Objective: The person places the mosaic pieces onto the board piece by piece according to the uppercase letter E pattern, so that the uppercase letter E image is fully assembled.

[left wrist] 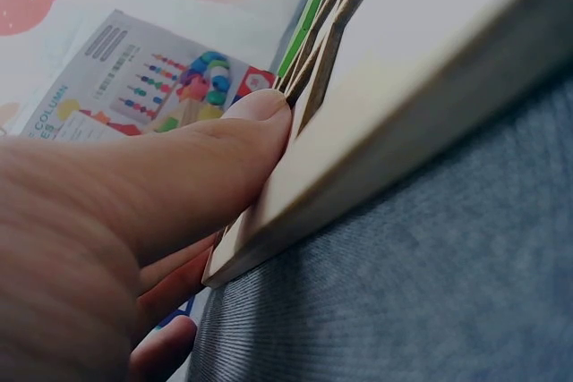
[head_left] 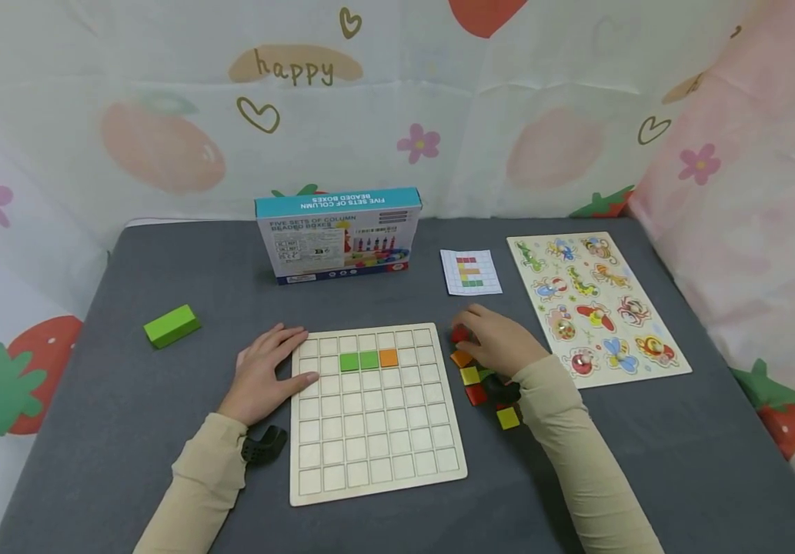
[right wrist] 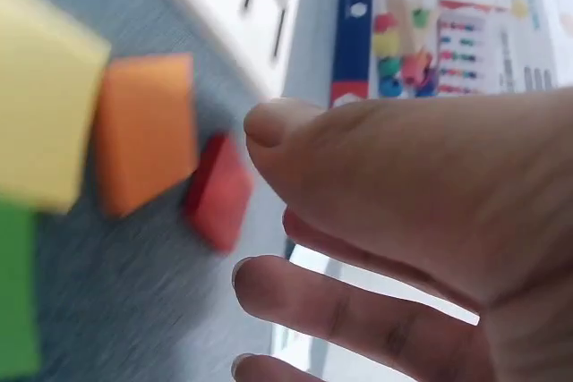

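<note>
A pale wooden grid board [head_left: 378,446] lies on the grey cloth, with two green squares [head_left: 359,361] and one orange square [head_left: 388,358] in its second row. My left hand [head_left: 263,377] rests at the board's upper left corner, its thumb [left wrist: 224,149] on the edge and the fingers extended. Beyond the right side, my right hand [head_left: 504,338] hovers among loose blocks, thumb and fingers apart and holding nothing. Nearest its thumb is a red block [right wrist: 219,194]; beside that stand an orange block [right wrist: 148,131], a yellow block [right wrist: 45,96] and a green block [right wrist: 13,292].
Behind the board stands a printed box [head_left: 342,238]. A small card with a coloured grid pattern [head_left: 470,272] lies to its right, near an insect picture board [head_left: 598,308]. Far left is a long green block [head_left: 172,326].
</note>
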The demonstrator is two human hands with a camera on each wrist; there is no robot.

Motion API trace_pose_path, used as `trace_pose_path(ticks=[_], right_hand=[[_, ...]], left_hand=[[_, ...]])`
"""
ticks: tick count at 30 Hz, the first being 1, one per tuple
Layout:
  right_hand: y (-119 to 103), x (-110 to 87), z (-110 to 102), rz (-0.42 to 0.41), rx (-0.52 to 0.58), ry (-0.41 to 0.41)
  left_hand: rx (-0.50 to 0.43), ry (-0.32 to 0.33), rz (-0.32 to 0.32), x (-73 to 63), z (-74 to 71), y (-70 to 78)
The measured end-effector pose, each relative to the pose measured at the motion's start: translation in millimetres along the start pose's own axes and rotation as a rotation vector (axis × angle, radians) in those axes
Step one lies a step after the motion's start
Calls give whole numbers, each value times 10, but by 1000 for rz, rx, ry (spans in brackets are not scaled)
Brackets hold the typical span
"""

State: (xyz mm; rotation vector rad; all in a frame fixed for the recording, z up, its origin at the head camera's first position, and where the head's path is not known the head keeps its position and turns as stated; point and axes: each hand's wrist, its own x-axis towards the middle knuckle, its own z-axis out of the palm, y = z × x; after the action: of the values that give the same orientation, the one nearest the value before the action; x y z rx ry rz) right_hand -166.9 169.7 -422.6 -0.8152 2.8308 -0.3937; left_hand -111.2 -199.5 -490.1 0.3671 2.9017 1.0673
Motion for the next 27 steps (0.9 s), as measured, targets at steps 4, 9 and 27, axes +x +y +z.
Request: trace_pose_path(ticks=[4,9,27], right_hand=[[94,-46,26,-10,14,5],[151,-23,66,-30,7,20],[216,63,139,-17,7,64]], left_hand=[[-1,0,-3,-5,-9,-3],[-3,-3,-8,-14,-3,-6],[-1,-9,-10,0,-4,6]])
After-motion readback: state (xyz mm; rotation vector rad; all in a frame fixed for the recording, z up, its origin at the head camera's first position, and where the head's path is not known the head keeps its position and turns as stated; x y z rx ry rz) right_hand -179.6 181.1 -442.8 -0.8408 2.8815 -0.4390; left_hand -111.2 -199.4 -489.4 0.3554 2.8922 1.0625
